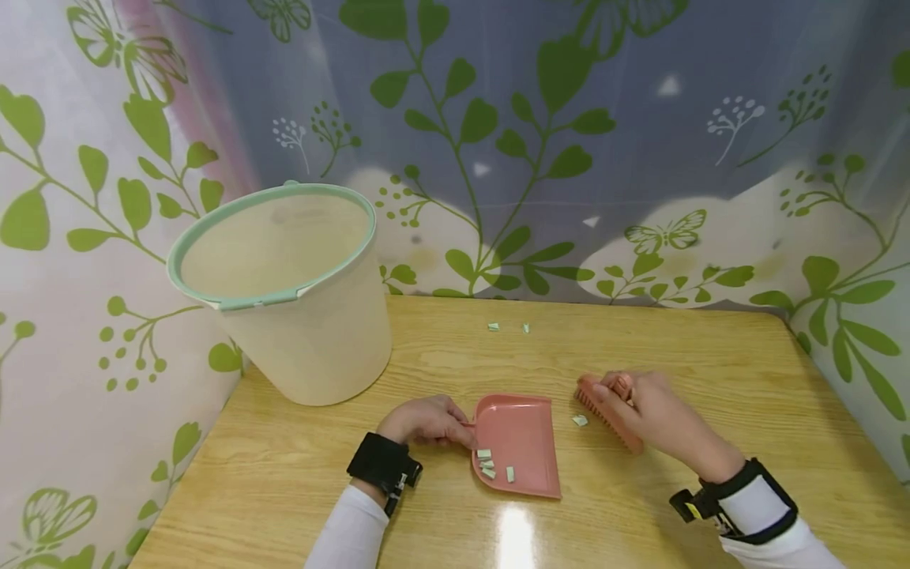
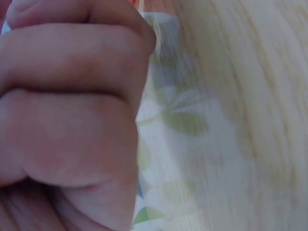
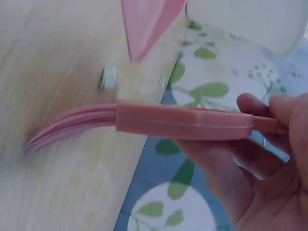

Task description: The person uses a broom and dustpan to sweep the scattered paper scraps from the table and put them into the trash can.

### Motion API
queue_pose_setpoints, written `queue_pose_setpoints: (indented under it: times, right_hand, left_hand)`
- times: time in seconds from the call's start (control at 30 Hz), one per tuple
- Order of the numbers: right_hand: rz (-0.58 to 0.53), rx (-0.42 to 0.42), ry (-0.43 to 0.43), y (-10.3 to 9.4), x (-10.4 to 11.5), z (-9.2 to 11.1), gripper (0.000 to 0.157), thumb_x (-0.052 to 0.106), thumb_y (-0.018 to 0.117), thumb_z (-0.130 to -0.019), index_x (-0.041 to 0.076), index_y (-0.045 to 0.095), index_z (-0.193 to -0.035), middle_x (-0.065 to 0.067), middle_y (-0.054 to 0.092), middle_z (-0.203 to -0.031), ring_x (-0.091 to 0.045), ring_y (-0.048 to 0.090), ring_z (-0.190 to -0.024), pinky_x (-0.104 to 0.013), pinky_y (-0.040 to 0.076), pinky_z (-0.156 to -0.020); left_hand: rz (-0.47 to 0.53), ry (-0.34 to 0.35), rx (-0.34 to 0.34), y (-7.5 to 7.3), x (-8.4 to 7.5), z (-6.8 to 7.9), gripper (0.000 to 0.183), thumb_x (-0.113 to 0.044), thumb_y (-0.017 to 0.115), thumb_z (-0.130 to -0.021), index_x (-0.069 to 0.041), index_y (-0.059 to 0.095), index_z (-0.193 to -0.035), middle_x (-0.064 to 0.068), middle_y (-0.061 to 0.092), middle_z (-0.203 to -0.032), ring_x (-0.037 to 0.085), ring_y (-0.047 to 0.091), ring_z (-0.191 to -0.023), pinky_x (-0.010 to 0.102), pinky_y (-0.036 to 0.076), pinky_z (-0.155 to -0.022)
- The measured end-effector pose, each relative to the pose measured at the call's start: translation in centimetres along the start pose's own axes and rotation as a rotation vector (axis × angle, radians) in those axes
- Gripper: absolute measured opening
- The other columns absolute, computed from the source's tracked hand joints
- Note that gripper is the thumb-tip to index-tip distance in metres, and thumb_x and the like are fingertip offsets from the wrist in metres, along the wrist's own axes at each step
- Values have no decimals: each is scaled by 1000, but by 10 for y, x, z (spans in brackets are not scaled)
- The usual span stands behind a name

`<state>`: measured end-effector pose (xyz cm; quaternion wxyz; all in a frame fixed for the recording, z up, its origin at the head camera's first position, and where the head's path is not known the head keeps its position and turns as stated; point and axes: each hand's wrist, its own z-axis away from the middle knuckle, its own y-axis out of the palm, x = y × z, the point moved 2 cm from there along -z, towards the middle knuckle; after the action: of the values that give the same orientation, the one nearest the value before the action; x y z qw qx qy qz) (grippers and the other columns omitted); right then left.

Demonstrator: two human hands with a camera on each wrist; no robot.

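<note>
My left hand (image 1: 434, 420) grips the short handle of a pink dustpan (image 1: 522, 435) that lies on the table with its straight edge facing right. Several small pale green paper scraps (image 1: 485, 455) sit in the pan near its handle side. In the left wrist view the curled fingers (image 2: 72, 125) fill the left half. My right hand (image 1: 657, 415) holds a pink hand brush (image 1: 610, 415) by its handle, to the right of the pan. Its bristles (image 3: 72, 121) bend against the tabletop in the right wrist view. One scrap (image 1: 580, 420) lies just left of the brush.
A tall cream bucket (image 1: 320, 332) with a green rim stands at the back left of the wooden table (image 1: 682, 356). Two more scraps (image 1: 494, 326) lie near the table's back edge. A leaf-patterned curtain (image 1: 498, 158) hangs behind and at both sides.
</note>
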<state>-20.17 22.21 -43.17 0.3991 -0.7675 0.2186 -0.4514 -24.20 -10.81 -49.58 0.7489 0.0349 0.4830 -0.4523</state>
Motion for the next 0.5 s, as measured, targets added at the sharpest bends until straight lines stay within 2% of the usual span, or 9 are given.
queue_pose_setpoints:
  times: [0.27, 0.5]
  right_hand:
    - [-27, -49, 47, 15, 29, 3, 32, 19, 60, -104, 16, 46, -76, 14, 22, -62, 4, 20, -53, -18, 23, -51]
    - [-56, -90, 105, 28, 51, 4, 25, 19, 60, -104, 14, 53, -81, 12, 28, -60, 4, 22, -51, -18, 24, -49]
  left_hand:
    - [-16, -2, -2, 0, 0, 2, 33, -26, 82, -82, -20, 57, -61, -6, 40, -52, 7, 26, -43, 23, 21, -43]
    - [-29, -4, 1, -2, -3, 3, 34, -26, 82, -83, -21, 57, -60, -7, 40, -52, 7, 26, -43, 23, 21, -44]
